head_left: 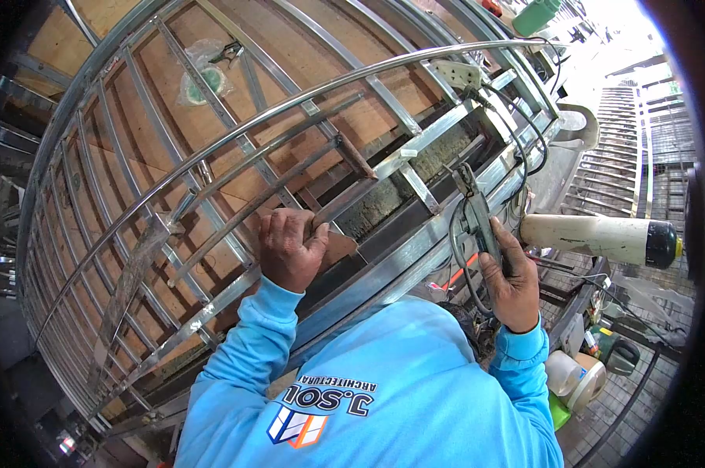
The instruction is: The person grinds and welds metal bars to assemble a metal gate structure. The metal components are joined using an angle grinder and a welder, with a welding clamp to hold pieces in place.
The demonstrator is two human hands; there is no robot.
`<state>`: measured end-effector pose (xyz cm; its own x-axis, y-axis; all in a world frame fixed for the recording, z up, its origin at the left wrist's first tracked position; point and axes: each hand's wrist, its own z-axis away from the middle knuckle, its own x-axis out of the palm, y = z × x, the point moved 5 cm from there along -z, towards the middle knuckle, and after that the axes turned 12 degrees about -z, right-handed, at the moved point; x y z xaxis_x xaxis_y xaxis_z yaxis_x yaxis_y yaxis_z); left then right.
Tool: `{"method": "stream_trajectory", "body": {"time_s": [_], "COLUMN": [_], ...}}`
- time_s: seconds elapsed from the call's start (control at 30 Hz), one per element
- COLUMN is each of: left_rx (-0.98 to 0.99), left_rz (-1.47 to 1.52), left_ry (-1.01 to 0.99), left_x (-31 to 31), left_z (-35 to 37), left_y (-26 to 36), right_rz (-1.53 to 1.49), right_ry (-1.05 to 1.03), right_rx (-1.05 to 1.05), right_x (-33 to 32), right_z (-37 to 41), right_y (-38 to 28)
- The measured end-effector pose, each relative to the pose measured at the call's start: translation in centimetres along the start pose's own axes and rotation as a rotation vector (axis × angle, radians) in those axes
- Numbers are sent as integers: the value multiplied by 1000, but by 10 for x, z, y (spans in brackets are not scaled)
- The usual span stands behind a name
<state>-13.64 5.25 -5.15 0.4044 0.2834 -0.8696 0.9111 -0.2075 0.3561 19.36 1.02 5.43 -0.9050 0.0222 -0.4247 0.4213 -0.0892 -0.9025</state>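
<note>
My left hand is closed around the end of a brown metal bar that lies over the metal frame. Near its fingers is a flat brownish plate. In my right hand is a dark clamp-like tool, gripped between thumb and fingers, its tip pointing up and away. A black cable loops beside the tool. A rusty T-shaped bar rests across the frame beyond my left hand.
A long curved shiny tube spans the slatted frame. Wooden boards lie under the slats, with a tape roll in plastic. At right are a white cylinder with a black end, cables and containers.
</note>
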Motion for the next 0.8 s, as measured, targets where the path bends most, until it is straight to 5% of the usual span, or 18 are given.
{"method": "stream_trajectory", "body": {"time_s": [0.27,0.8], "left_rx": [195,176], "left_rz": [-9,27], "left_ry": [80,80], "left_x": [25,23], "left_z": [-25,-29], "left_y": [25,27], "right_rz": [-6,-95], "right_ry": [-26,38], "right_rx": [-65,114], "right_x": [6,17], "right_z": [-4,-41], "right_y": [1,27]}}
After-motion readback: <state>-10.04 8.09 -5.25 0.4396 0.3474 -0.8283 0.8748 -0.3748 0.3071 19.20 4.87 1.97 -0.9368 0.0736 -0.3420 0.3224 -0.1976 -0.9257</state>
